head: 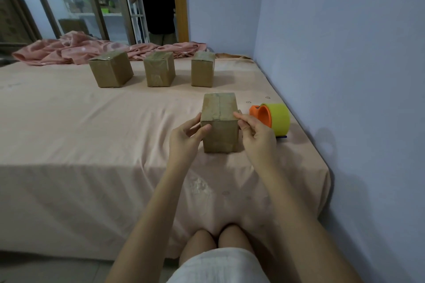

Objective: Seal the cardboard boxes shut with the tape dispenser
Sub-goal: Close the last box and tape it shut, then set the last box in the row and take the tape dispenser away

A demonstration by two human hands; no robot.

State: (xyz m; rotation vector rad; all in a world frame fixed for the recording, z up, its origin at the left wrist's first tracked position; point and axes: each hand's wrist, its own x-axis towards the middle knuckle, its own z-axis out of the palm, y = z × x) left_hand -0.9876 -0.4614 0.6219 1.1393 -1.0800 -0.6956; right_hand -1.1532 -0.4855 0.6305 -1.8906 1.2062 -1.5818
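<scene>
On near bed (92, 145), left hand (184, 135) & right hand (255, 131) grip nearest box (219, 122) by its sides, fingers curled; tape dispenser (273, 118) just right of it

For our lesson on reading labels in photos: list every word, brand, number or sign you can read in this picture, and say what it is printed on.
None can be read.
Near brown cardboard box, held by the left hand and right hand: plain, no print visible.
Three far brown cardboard boxes: tape only, no legible text.
Orange tape dispenser with yellow-green roll: no label visible.
Peach bedsheet: small faint marks, too blurred to read.
</scene>
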